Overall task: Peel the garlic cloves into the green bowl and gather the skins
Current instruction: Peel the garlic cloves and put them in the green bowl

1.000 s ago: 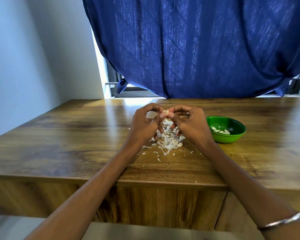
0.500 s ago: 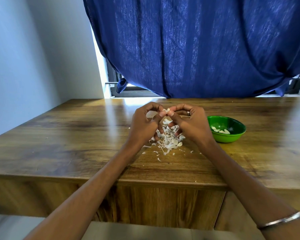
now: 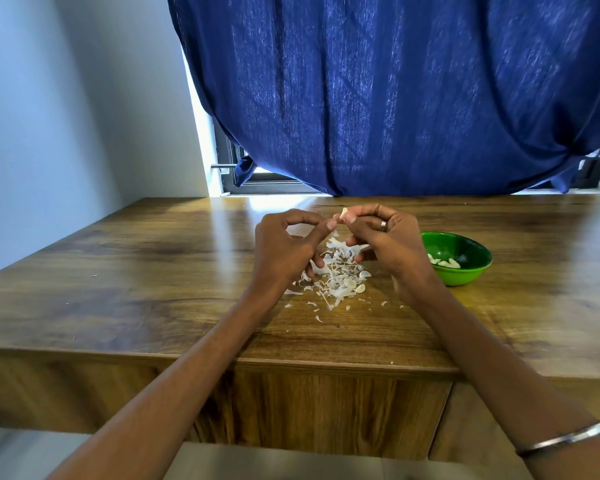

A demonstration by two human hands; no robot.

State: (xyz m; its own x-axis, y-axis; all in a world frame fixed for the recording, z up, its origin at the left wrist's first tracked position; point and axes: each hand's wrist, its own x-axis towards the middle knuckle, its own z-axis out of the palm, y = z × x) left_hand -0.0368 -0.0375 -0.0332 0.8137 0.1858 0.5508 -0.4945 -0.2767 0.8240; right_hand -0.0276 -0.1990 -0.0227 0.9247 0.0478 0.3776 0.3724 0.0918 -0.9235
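A wooden bench (image 3: 153,271) with a strong brown grain and a glossy top fills the lower half of the view, its front edge running across below the forearms and a panelled front dropping beneath it. Daylight glares off the far strip of the top, just under a dark blue curtain (image 3: 395,98) that hangs in folds over a window (image 3: 257,178), whose dark frame shows at the curtain's lower left corner. A pale wall (image 3: 66,116) stands to the left and meets the bench's far left corner. Above the middle of the bench the right hand (image 3: 381,233) pinches a small pale garlic clove (image 3: 343,213) between thumb and forefinger; a ring sits on one finger and a metal bangle (image 3: 565,441) circles the forearm. The left hand (image 3: 288,247) is beside it, its thumb and forefinger curled together with the tips close to the clove; whether they grip a bit of skin I cannot tell. Under both hands lies a loose heap of white skins (image 3: 336,282), with small flakes scattered toward the front edge. A green bowl (image 3: 465,275) rests on the bench just right of the right hand, with several peeled cloves (image 3: 444,262) inside.
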